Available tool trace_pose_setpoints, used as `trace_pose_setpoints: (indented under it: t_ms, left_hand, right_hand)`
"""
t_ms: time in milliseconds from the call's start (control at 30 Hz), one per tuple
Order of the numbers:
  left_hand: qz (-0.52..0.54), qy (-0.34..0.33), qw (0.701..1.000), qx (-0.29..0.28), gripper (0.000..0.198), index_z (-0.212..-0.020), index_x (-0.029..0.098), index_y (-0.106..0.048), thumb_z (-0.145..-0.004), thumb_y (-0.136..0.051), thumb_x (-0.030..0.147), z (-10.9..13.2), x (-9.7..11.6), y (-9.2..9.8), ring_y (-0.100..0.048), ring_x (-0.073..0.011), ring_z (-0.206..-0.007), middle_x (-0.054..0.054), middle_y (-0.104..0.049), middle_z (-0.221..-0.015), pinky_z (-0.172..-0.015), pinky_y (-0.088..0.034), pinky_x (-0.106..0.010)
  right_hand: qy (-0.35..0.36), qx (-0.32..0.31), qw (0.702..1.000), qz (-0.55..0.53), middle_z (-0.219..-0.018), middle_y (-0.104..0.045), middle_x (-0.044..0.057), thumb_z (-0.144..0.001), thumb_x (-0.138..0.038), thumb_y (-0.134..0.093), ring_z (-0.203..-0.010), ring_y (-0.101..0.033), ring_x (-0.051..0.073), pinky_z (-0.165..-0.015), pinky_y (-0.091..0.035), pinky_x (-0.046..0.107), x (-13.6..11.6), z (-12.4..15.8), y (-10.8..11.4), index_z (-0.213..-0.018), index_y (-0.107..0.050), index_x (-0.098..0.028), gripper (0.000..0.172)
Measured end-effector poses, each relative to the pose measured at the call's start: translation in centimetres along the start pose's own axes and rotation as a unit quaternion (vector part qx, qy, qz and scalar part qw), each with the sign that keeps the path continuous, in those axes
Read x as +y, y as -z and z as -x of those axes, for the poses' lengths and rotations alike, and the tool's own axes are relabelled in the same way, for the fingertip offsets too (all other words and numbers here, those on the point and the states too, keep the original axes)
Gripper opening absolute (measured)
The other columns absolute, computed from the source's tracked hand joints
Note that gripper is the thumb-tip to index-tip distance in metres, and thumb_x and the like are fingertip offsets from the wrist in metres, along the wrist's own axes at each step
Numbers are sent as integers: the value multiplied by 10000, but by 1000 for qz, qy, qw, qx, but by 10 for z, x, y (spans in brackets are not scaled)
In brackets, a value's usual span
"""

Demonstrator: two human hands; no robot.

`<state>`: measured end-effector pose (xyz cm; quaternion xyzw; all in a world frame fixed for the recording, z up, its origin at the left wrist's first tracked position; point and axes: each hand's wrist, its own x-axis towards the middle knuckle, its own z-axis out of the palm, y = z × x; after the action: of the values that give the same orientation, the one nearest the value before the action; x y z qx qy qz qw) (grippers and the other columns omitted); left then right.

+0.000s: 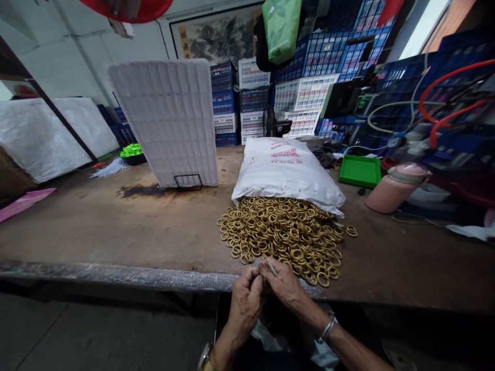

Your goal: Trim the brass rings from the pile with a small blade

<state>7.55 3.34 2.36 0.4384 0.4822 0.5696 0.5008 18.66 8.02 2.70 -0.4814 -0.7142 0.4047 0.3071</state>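
Both hands meet at the near edge of the brown workbench (116, 226). My left hand (244, 301) is closed, its fingertips pinched against the right hand's. My right hand (284, 286) is closed too and pinches a thin metal piece (271, 268) that sticks up between the fingers. Just beyond the hands lies a heap of brass rings (282, 232) that spills from the open mouth of a white sack (286, 172) with red print. What the left fingers hold is hidden.
A white tray stack (170, 118) stands upright on the bench behind a small wire stand. A green tray (360, 171) and a pink flask (394, 188) lie at the right. Blue and white crates (301, 93) are piled at the back. One loose ring (351, 231) lies apart.
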Motion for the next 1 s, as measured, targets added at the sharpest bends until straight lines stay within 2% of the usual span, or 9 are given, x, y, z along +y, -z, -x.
trace_pose_setpoints:
  t_ms: [200,300,433,600,767,867,1000]
  left_hand:
    - [50,134,988,-55,317,-670,159,-509,-747,-522,466,2,-4,5,-310,-43,-363,60,-423,-474,-361,-233,-165]
    - [56,141,986,-65,343,-676,155,-507,-739,-523,492,2,-5,5,-306,-40,-348,63,-414,-453,-341,-222,-158]
    - [52,157,985,-44,366,-647,162,-475,-721,-532,515,2,-5,1,-307,-32,-339,64,-422,-464,-327,-226,-149]
    - [43,172,984,-35,365,-644,164,-470,-723,-526,517,0,-8,-1,-286,-29,-320,77,-399,-422,-316,-207,-143]
    - [65,152,986,-23,365,-655,161,-473,-666,-595,505,-4,-2,-1,-327,-23,-350,60,-467,-498,-335,-215,-146]
    - [68,155,985,-12,383,-635,161,-463,-639,-612,513,-5,3,-2,-326,-20,-348,60,-469,-491,-342,-218,-152]
    - [71,152,986,-10,373,-637,162,-457,-642,-614,501,-7,1,-1,-332,-23,-355,65,-461,-486,-354,-230,-153]
  right_hand:
    - [-28,-20,999,-20,-526,-426,-51,-816,-411,-350,-515,-405,92,-496,-328,207,3,3,0,-593,-406,-190,319]
    - [-27,-26,998,-47,-521,-447,-46,-818,-431,-342,-516,-426,94,-505,-342,208,2,4,1,-595,-423,-187,340]
    - [-43,-23,997,-63,-521,-464,-35,-813,-437,-331,-520,-436,105,-504,-348,216,7,1,2,-603,-447,-183,350]
    - [-44,21,998,41,-515,-427,-37,-797,-381,-326,-501,-388,103,-486,-314,214,19,2,3,-562,-387,-200,303]
    - [8,-39,987,155,-572,-528,-16,-693,-140,-367,-545,-443,111,-524,-301,206,23,8,2,-625,-463,-198,132]
    - [9,-58,975,212,-617,-574,-2,-621,-78,-370,-568,-480,119,-542,-294,208,23,9,1,-682,-492,-198,181]
    - [12,-69,962,265,-662,-600,12,-607,-68,-372,-613,-520,135,-555,-290,213,21,9,0,-735,-505,-197,225]
